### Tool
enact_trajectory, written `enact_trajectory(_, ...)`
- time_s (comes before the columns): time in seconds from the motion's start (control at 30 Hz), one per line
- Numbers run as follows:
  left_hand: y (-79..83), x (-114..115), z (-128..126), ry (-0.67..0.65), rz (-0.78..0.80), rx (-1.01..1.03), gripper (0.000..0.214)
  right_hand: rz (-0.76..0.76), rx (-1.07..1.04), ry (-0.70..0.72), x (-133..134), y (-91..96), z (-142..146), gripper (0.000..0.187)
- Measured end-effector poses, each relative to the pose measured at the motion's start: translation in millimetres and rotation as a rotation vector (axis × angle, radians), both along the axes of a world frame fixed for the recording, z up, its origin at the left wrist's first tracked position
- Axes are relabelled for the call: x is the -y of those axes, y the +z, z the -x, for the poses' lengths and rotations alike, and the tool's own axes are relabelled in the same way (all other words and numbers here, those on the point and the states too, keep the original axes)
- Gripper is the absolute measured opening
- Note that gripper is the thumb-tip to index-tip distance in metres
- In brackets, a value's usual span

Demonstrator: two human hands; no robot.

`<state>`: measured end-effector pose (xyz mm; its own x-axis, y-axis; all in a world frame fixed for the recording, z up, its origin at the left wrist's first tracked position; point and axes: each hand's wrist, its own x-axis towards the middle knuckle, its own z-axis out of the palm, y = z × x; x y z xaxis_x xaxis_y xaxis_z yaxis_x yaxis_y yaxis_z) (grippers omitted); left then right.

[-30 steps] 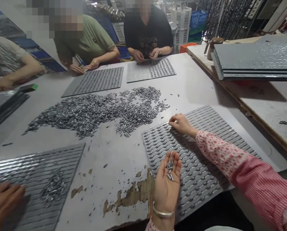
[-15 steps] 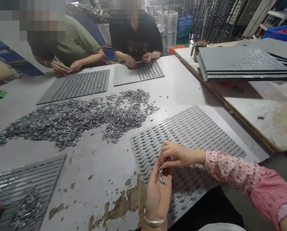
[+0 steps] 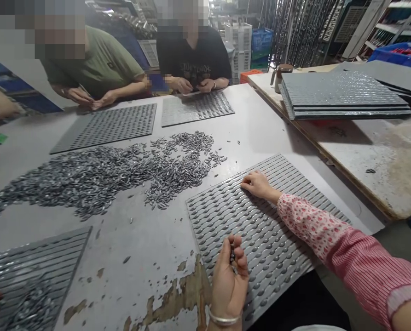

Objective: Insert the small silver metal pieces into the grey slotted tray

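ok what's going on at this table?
A person's left hand cups a few small metal pieces, fingers curled over them. Their right hand rests on the far part of a grooved grey tray, many of whose near slots already hold pieces. A big loose pile of pieces lies mid-table. Other people across the table work at similar trays.

Your right arm (image 3: 329, 243) wears a long sleeve, pink with a small red floral print toward the wrist and fine red-and-white stripes higher up. Your left hand (image 3: 228, 285) is bare, with a plain silver bangle (image 3: 223, 317) circling the wrist.
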<state>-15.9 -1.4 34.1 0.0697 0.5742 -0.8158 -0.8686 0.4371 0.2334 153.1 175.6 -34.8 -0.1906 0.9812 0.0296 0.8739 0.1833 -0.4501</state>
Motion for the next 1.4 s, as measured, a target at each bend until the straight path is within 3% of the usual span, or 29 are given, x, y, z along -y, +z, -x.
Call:
enact_trajectory(0.17, -5.7, 3.4, 0.5, -0.05, -0.155, 0.06, 0.021, -0.063, 0.024, -0.061, 3.3, -1.7, 6.3, 0.011)
enact_trajectory(0.3, -5.6, 4.7, -0.1, -0.038, -0.159, -0.02, 0.024, -0.11, -0.032, -0.049, 1.8, -6.1, 1.4, 0.01)
enact_trajectory(0.53, -7.0, 3.9, -2.0, -0.022, -0.108, -0.068, 0.017, -0.11, -0.064, 0.12, -0.4, -10.9, -14.0, 0.01)
enact_trajectory(0.7, -14.2, 3.1, -6.2, -0.003, -0.168, -0.08, 0.018, -0.081, -0.045, 0.128, -3.5, -10.8, -13.7, 0.009)
enact_trajectory(0.8, -16.6, 2.5, -8.0, -0.006, -0.19, -0.08, 0.016, -0.085, -0.171, 0.1, 6.5, -0.8, -8.8, 0.008)
enact_trajectory(0.87, -16.8, 1.5, -8.7, 0.001, -0.184, -0.088, 0.01, 0.009, -0.367, 0.173, 21.2, 11.4, -3.4, 0.01)
enact_trajectory(0.97, -16.7, -0.9, -9.6, 0.025, -0.151, -0.119, 0.007, 0.324, -0.664, 0.472, 50.5, 33.1, 6.8, 0.021)
enact_trajectory(1.07, -17.7, -3.2, -10.1, 0.048, -0.144, -0.171, 0.011, 0.481, -0.801, 0.628, 76.7, 47.6, 18.3, 0.025)
enact_trajectory(1.17, -16.5, -3.8, -9.4, 0.019, -0.181, -0.202, 0.012, 0.531, -0.908, 0.559, 86.4, 47.9, 27.1, 0.026)
enact_trajectory(1.27, -9.7, -3.4, -7.6, -0.006, -0.209, -0.171, 0.022, 0.556, -1.082, 0.406, 72.8, 38.0, 26.8, 0.025)
enact_trajectory(1.33, -4.3, -3.1, -5.9, -0.007, -0.191, -0.15, 0.026, 0.478, -1.163, 0.276, 52.5, 29.0, 21.1, 0.022)
enact_trajectory(1.4, -1.2, -2.9, -4.1, 0.0, -0.139, -0.149, 0.023, 0.336, -1.109, 0.149, 28.3, 20.1, 13.0, 0.017)
